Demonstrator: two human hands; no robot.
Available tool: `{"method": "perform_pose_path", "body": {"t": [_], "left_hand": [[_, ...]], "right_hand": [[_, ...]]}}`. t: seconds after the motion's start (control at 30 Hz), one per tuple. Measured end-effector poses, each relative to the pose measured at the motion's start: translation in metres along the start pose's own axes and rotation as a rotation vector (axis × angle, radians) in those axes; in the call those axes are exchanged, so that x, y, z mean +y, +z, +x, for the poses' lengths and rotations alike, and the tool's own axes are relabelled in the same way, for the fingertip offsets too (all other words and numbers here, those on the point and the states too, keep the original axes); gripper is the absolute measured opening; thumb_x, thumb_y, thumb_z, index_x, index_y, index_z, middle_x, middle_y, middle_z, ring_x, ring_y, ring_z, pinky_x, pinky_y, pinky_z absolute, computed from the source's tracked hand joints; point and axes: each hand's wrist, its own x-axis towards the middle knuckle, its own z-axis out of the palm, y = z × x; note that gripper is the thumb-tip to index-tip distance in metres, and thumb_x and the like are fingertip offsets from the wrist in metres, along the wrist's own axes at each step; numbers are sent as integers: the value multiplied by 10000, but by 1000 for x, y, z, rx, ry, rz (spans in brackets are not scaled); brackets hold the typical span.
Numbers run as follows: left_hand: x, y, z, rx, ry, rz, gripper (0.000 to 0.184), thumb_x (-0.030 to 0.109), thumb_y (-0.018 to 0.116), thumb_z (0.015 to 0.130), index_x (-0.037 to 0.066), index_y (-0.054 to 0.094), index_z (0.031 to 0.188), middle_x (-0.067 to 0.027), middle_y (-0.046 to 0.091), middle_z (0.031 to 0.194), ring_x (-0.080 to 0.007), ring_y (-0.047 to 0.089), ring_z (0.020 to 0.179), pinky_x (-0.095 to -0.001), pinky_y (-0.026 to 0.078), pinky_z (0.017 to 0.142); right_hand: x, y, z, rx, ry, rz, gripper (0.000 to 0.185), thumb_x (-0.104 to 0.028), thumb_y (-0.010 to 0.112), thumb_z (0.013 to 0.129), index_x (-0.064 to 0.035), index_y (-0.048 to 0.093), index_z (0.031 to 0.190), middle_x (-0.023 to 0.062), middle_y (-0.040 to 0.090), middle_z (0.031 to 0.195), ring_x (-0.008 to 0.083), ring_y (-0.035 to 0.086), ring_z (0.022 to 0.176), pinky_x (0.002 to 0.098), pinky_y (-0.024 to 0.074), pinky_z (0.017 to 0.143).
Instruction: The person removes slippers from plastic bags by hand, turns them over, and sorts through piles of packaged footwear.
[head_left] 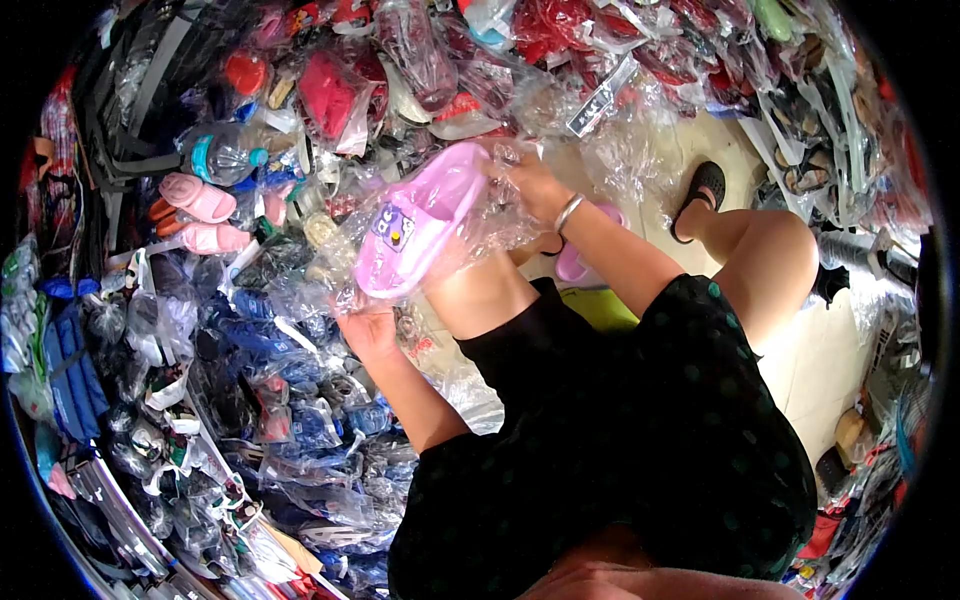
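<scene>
A pink slipper with a purple cartoon patch on its strap is held up in front of me, tilted. Crinkled clear plastic bag surrounds part of it. My right hand, a metal bangle at its wrist, is closed at the slipper's upper end, gripping it together with the plastic. At the lower end, my left hand pinches the clear plastic just under the slipper; its fingertips are partly hidden. Another pink slipper lies on the floor beyond my right forearm, partly covered by it.
Heaps of plastic-wrapped footwear crowd the left and far sides. A water bottle lies at the upper left near pink sandals. Tiled floor shows on the right, by my foot in a black clog.
</scene>
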Motion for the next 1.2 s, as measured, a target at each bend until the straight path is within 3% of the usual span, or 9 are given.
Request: {"method": "perform_pose_path", "body": {"t": [0.1,0.17,0.2,0.33,0.4,0.47,0.57,0.77,1.2], "left_hand": [[-14,54,-23,252,157,237,668,540,424,852,109,306,1349,-145,247,1415,-332,261,1285,-570,257,1012],[14,4,-5,-113,149,738,851,703,411,748,192,206,1397,-108,145,1452,-351,169,1314,-596,227,1012],[17,4,-4,88,198,902,998,781,416,645,194,157,1410,-106,165,1449,-366,146,1317,-601,197,1020],[15,59,-15,-169,351,1013,1096,816,466,562,209,135,1411,-144,226,1425,-374,167,1309,-604,189,1011],[15,88,-12,-89,392,1127,1019,587,659,665,153,115,1409,-191,341,1347,-351,404,1168,-490,397,899],[23,73,-5,-290,455,1200,619,319,599,825,87,335,1335,-169,500,1214,-268,478,1104,-395,372,939],[7,91,5,-235,395,1723,188,129,604,822,-39,629,902,-34,599,867,-114,527,805,-230,422,747],[69,45,48,113,739,1187,170,121,594,846,-14,570,945,-6,563,789,-88,481,673,-204,396,591],[203,-115,-12,711,1066,1619,277,225,635,784,-25,606,898,-109,631,859,-204,563,748,-347,449,671]], "right_hand": [[5,-16,0,-82,-35,-14,570,-216,706,735,-72,449,1223,53,583,974,134,531,853,267,446,658],[0,-28,-10,-95,55,-94,533,-189,692,755,-51,451,1210,63,586,1001,142,535,886,286,444,735],[-1,-33,-16,-74,51,-101,533,-189,692,755,-51,451,1210,63,586,1001,142,535,886,286,444,735],[1,-40,-41,-156,38,44,477,-210,683,777,-18,485,1167,85,593,1028,170,539,960,297,432,835],[2,-34,-49,-144,-124,-171,500,-217,675,787,-12,468,1193,93,589,1057,192,537,988,313,435,861],[2,-27,-57,-188,-189,-229,536,-192,657,799,-21,412,1244,96,536,1135,191,511,1034,309,419,886],[-11,-27,-75,-268,-278,-334,611,-150,613,829,-46,307,1347,95,438,1289,189,458,1120,297,379,940],[-42,-48,-114,-154,-141,-286,478,-136,575,851,-41,407,1288,67,516,1163,151,475,1052,266,383,908],[-73,-194,-151,393,-242,-199,416,-85,549,840,-53,441,1240,83,572,988,124,533,869,244,447,754]]}}
